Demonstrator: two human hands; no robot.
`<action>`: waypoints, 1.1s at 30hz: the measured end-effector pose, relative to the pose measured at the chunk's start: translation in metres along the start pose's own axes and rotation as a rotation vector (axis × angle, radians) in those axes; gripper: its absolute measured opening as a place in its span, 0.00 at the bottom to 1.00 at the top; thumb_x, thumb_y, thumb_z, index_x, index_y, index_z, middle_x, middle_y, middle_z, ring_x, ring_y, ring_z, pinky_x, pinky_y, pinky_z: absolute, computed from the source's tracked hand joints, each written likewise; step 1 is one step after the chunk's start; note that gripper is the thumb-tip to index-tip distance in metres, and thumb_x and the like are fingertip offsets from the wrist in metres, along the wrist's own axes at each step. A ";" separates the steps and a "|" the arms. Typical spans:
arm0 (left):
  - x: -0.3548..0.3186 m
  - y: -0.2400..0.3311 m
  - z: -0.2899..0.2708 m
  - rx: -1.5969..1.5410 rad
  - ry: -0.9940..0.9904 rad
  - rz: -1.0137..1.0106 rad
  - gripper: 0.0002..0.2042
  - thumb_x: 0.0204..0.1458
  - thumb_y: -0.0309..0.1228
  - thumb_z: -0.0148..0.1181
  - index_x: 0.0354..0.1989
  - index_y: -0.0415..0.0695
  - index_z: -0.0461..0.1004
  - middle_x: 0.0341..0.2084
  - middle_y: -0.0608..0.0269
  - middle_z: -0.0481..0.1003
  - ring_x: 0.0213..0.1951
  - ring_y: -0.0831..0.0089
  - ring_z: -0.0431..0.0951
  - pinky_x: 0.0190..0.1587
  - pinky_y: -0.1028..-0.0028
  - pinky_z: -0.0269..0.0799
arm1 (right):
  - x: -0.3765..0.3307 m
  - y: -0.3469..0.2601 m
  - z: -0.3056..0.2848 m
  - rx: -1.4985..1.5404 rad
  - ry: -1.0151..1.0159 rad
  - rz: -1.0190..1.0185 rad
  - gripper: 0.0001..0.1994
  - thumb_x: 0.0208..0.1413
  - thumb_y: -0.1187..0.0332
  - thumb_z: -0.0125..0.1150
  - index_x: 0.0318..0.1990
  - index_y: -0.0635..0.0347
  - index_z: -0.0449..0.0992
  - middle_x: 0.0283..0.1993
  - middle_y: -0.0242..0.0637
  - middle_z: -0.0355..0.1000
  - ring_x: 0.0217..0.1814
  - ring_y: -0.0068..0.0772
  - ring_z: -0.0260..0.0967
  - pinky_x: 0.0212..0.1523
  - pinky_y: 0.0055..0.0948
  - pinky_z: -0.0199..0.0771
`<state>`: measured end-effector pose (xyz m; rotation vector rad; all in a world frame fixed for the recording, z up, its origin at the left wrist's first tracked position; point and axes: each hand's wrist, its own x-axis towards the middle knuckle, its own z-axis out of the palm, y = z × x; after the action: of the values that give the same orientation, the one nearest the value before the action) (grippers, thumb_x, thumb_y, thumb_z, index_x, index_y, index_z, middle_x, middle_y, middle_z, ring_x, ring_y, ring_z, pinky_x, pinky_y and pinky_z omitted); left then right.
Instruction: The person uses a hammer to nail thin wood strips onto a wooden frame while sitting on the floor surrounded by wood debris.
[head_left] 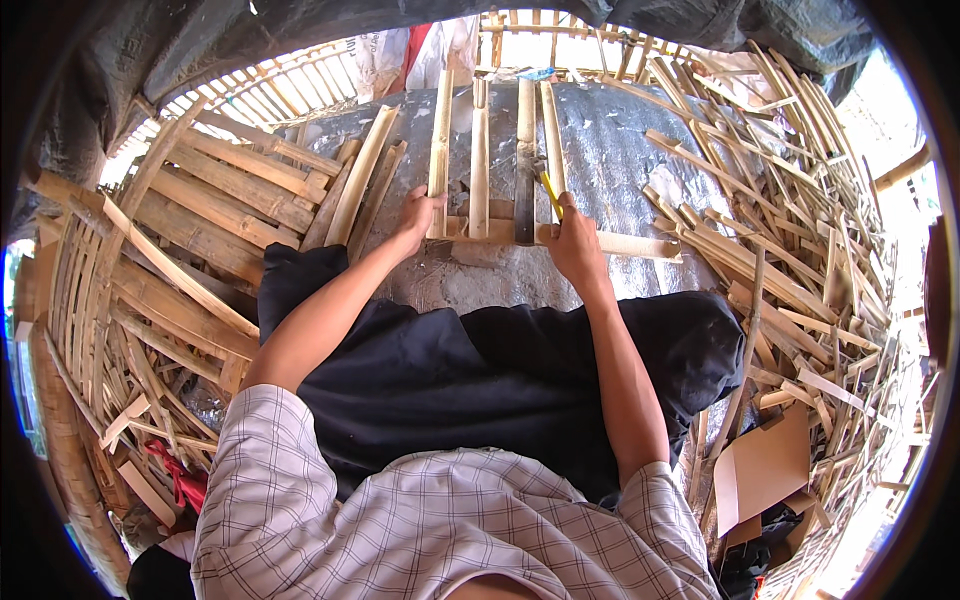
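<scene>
Several split bamboo strips lie side by side in front of me, pointing away, their near ends over a bamboo crosspiece (640, 246). My left hand (418, 218) is closed on the near end of the leftmost bamboo strip (440, 150), thumb on top. My right hand (577, 245) grips a hammer (551, 190) by its yellow handle. The hammer's dark head is by a darkened bamboo strip (525, 190); whether they touch I cannot tell. A narrower strip (480, 160) lies left of that one, and another bamboo strip (551, 125) lies to its right, beyond my right hand.
A grey sheet (610, 130) covers the surface under the strips. Slatted bamboo panels (190, 215) stand at left with loose lengths leaning nearby. Many split bamboo pieces (790, 270) are heaped at right, above an open cardboard box (765, 465). Dark cloth (480, 370) covers my lap.
</scene>
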<state>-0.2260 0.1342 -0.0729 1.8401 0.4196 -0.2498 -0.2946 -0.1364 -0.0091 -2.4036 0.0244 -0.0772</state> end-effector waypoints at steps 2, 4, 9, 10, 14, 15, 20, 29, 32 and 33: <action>0.008 -0.008 -0.002 -0.012 -0.011 0.055 0.31 0.58 0.37 0.60 0.67 0.33 0.62 0.59 0.44 0.71 0.61 0.60 0.69 0.63 0.62 0.62 | 0.002 0.005 0.006 0.028 0.017 -0.021 0.19 0.56 0.77 0.52 0.56 0.68 0.66 0.32 0.68 0.73 0.42 0.72 0.74 0.42 0.59 0.68; 0.001 -0.004 0.000 0.008 -0.031 0.117 0.28 0.58 0.36 0.61 0.64 0.32 0.67 0.48 0.48 0.77 0.50 0.64 0.75 0.55 0.64 0.68 | 0.002 0.009 0.006 0.037 0.026 -0.028 0.19 0.56 0.77 0.53 0.56 0.68 0.66 0.32 0.68 0.74 0.42 0.72 0.74 0.42 0.59 0.68; 0.001 -0.004 0.004 -0.039 0.065 0.173 0.16 0.57 0.33 0.62 0.49 0.34 0.75 0.21 0.66 0.70 0.24 0.78 0.68 0.27 0.72 0.64 | 0.002 0.009 0.005 0.042 0.042 -0.110 0.25 0.51 0.78 0.51 0.59 0.79 0.65 0.32 0.72 0.73 0.38 0.72 0.75 0.42 0.59 0.74; 0.004 -0.009 0.002 -0.030 0.080 0.190 0.14 0.57 0.33 0.62 0.46 0.35 0.76 0.20 0.68 0.69 0.22 0.79 0.67 0.25 0.72 0.62 | 0.003 0.008 0.005 0.051 0.040 -0.111 0.26 0.51 0.78 0.51 0.59 0.79 0.65 0.32 0.72 0.73 0.38 0.72 0.75 0.42 0.58 0.74; -0.004 -0.003 0.006 0.013 0.084 0.230 0.09 0.57 0.33 0.63 0.35 0.39 0.74 0.16 0.70 0.65 0.18 0.80 0.64 0.21 0.73 0.59 | 0.005 0.018 0.006 0.087 0.051 -0.113 0.26 0.50 0.78 0.52 0.59 0.78 0.64 0.33 0.73 0.73 0.40 0.72 0.74 0.43 0.58 0.74; -0.006 -0.004 0.006 -0.005 0.084 0.229 0.09 0.57 0.33 0.63 0.33 0.39 0.73 0.16 0.70 0.65 0.18 0.80 0.65 0.21 0.73 0.59 | 0.006 0.017 0.006 0.102 0.055 -0.121 0.26 0.50 0.78 0.52 0.59 0.77 0.65 0.34 0.73 0.73 0.41 0.72 0.74 0.43 0.58 0.74; -0.003 -0.006 0.003 0.004 0.103 0.241 0.10 0.57 0.33 0.63 0.30 0.41 0.72 0.16 0.70 0.65 0.18 0.80 0.64 0.21 0.72 0.59 | 0.011 0.024 0.011 0.106 0.066 -0.115 0.24 0.50 0.77 0.53 0.57 0.73 0.66 0.37 0.72 0.74 0.44 0.74 0.73 0.45 0.60 0.72; -0.003 -0.007 0.001 0.039 0.099 0.275 0.15 0.58 0.33 0.64 0.24 0.44 0.63 0.15 0.72 0.62 0.17 0.81 0.62 0.20 0.71 0.57 | 0.012 0.020 0.004 0.169 -0.003 -0.044 0.21 0.49 0.75 0.54 0.53 0.65 0.67 0.36 0.70 0.73 0.43 0.74 0.73 0.42 0.57 0.71; -0.006 -0.003 0.003 0.038 0.099 0.266 0.14 0.58 0.34 0.64 0.26 0.43 0.65 0.15 0.71 0.62 0.17 0.81 0.63 0.20 0.72 0.58 | 0.013 0.023 0.002 0.189 -0.021 -0.025 0.21 0.49 0.74 0.55 0.53 0.64 0.67 0.34 0.69 0.73 0.42 0.73 0.74 0.41 0.55 0.71; -0.005 -0.003 0.003 0.043 0.106 0.264 0.13 0.58 0.34 0.64 0.27 0.42 0.67 0.15 0.71 0.63 0.17 0.81 0.63 0.20 0.72 0.58 | 0.013 0.023 0.002 0.197 -0.027 -0.020 0.21 0.49 0.74 0.55 0.53 0.64 0.67 0.34 0.69 0.73 0.41 0.73 0.74 0.41 0.54 0.72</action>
<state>-0.2322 0.1314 -0.0746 1.9333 0.2407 0.0194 -0.2812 -0.1525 -0.0258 -2.2084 -0.0191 -0.0543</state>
